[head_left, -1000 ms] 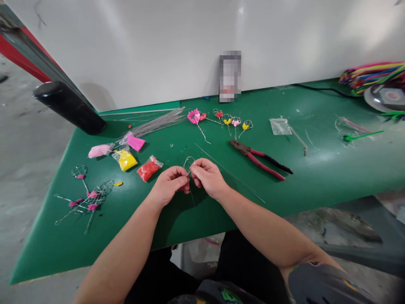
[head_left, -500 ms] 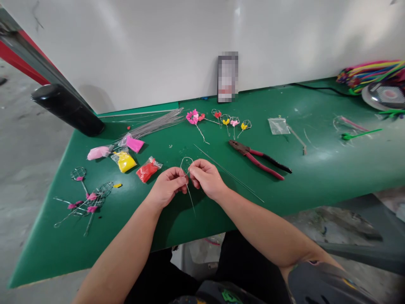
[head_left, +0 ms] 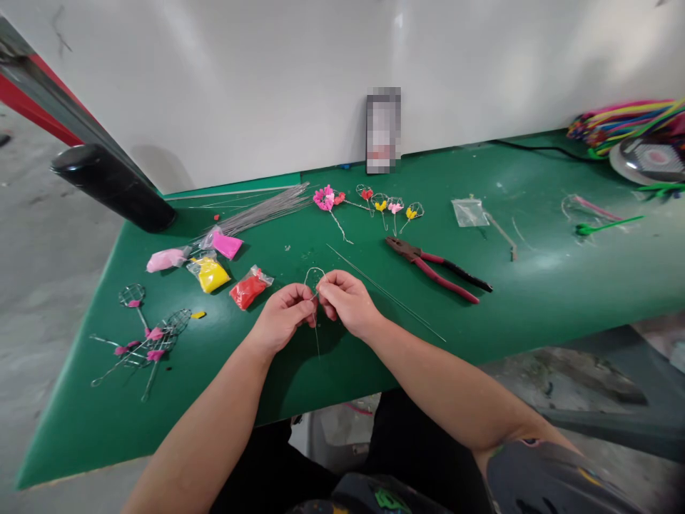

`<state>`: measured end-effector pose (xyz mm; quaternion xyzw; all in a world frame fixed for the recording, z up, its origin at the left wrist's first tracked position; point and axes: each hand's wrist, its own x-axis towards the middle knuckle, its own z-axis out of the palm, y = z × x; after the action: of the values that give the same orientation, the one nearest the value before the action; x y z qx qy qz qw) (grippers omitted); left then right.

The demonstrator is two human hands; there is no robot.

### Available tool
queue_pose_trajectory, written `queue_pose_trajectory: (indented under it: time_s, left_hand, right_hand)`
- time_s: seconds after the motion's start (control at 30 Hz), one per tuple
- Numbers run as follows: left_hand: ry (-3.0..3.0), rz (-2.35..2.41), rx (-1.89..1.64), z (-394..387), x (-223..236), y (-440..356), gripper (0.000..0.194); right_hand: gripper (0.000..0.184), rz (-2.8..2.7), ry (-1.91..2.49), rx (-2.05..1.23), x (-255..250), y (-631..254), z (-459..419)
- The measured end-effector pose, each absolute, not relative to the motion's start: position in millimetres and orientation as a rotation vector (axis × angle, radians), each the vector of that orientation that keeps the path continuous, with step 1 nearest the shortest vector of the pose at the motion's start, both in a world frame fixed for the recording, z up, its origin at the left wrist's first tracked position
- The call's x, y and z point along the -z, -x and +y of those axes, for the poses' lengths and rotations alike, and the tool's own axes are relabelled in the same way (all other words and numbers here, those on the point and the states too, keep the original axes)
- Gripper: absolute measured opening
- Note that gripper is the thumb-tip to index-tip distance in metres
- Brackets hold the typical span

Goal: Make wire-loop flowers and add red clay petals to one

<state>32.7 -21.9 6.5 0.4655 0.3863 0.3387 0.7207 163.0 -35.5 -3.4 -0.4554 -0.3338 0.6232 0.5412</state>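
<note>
**While the left hand (head_left: 281, 318) and right hand (head_left: 347, 301) pinch a wire loop (head_left: 314, 273), pliers (head_left: 433, 268) lie close by**

Seen from the head camera, both hands are curled almost shut, their fingertips meeting on the wire loop. It rises between them over the green counter (head_left: 540, 285), left of the red-and-black pliers, and its thin tail hangs below the hands. A long straight wire (head_left: 388, 294) lies between the right hand and the pliers. Behind the pliers stand the wall and a row of small wire flowers (head_left: 374, 207). Left of the pliers are a bundle of straight wires (head_left: 262, 210) and bags of pink (head_left: 227, 245), yellow (head_left: 209, 275) and red (head_left: 249, 288) material, then wire-mesh frames (head_left: 144, 343) with pink pieces. Right of the pliers are a clear plastic bag (head_left: 469, 212) and a bunch of multicoloured pipe cleaners (head_left: 626, 118).
</note>
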Motion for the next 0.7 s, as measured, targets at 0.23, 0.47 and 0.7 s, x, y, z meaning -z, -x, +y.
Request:
queue_pose_trajectory:
  time_s: [0.23, 0.47, 0.7]
  left_hand:
    - [-1.037, 0.814, -0.735, -23.9, -5.8, -31.9, 0.02]
    - [-0.969, 0.77, -0.736, -26.5, -6.9, -33.9, 0.025]
    - [-0.96, 0.832, -0.775, -25.3, -7.3, -33.6, 0.023]
  right_hand:
    - [0.005, -0.784, 1.08, -1.497, 3.1, -163.0, -36.1]
    - [0.003, -0.758, 1.069, -1.509, 4.0, -162.7, -35.4]
    - [0.003, -0.751, 1.03, -1.501, 6.4, -163.9, -34.0]
